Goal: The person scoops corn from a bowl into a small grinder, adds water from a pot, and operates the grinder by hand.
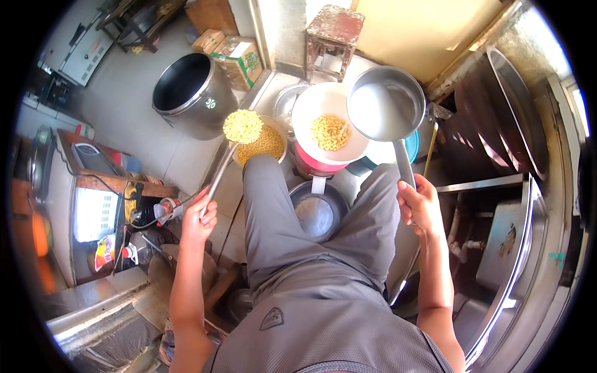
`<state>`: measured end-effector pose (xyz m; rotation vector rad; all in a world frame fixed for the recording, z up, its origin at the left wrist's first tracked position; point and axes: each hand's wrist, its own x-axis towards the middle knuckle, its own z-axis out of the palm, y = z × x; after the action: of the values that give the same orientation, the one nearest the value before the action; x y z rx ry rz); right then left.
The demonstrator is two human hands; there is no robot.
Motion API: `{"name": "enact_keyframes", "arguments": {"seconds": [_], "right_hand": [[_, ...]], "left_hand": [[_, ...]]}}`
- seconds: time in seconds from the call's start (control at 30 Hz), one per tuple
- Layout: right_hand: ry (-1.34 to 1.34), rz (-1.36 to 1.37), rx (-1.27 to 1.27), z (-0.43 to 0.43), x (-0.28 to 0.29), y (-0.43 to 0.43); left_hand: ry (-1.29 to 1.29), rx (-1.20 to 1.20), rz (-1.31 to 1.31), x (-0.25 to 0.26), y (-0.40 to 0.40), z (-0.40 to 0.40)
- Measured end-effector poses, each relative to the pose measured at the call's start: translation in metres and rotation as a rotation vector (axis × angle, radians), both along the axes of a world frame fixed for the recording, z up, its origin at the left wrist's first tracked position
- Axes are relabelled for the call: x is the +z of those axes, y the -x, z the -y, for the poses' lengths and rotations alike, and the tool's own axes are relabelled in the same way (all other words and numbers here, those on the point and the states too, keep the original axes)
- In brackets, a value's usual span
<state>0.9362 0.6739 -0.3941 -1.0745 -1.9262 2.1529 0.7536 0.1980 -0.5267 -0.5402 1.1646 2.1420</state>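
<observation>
My left hand [199, 209] grips the metal handle of a ladle [217, 179] heaped with yellow soybeans [242, 126]. The ladle is held above a bucket of soybeans [263, 144]. In my right hand [421, 205] is the handle of a metal saucepan [386, 103], with a whitish inside that may be liquid. The pan is over the right rim of a white funnel-shaped hopper [308, 100], where more soybeans [330, 133] lie at the bottom. Below the hopper is a red machine body [317, 163] with a white spout [318, 184]. Under the spout, between my legs, stands a metal basin [315, 214] with pale liquid.
A tall dark metal barrel [193, 98] stands at the upper left near cardboard boxes [240, 60]. Beyond the hopper is a worn wooden stool [333, 35]. A metal sink frame [494, 184] borders my right side. Bottles and a shelf [154, 189] crowd the left.
</observation>
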Motion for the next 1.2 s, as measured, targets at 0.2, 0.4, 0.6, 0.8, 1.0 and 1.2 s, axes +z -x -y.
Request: {"name": "enact_keyframes", "arguments": {"seconds": [0.2, 0.4, 0.6, 0.8, 1.0, 1.2], "right_hand": [[0.001, -0.003, 0.005, -0.003, -0.004, -0.001], [-0.004, -0.008, 0.017, -0.004, -0.007, -0.001], [-0.009, -0.004, 0.021, -0.006, -0.005, -0.004], [-0.006, -0.011, 0.023, -0.006, -0.001, -0.008], [-0.016, 0.012, 0.010, -0.001, 0.007, -0.007], [-0.018, 0.017, 0.014, 0.000, 0.004, -0.007]], "left_hand": [[0.040, -0.004, -0.057, 0.071, -0.003, -0.014], [-0.062, -0.154, -0.190, 0.141, -0.010, -0.047], [0.033, -0.272, -0.343, 0.160, -0.024, -0.102], [0.282, -0.365, -0.536, 0.131, -0.042, -0.137], [0.433, -0.396, -0.751, 0.097, -0.051, -0.137], [0.749, -0.394, -1.159, 0.096, -0.059, -0.139]]}}
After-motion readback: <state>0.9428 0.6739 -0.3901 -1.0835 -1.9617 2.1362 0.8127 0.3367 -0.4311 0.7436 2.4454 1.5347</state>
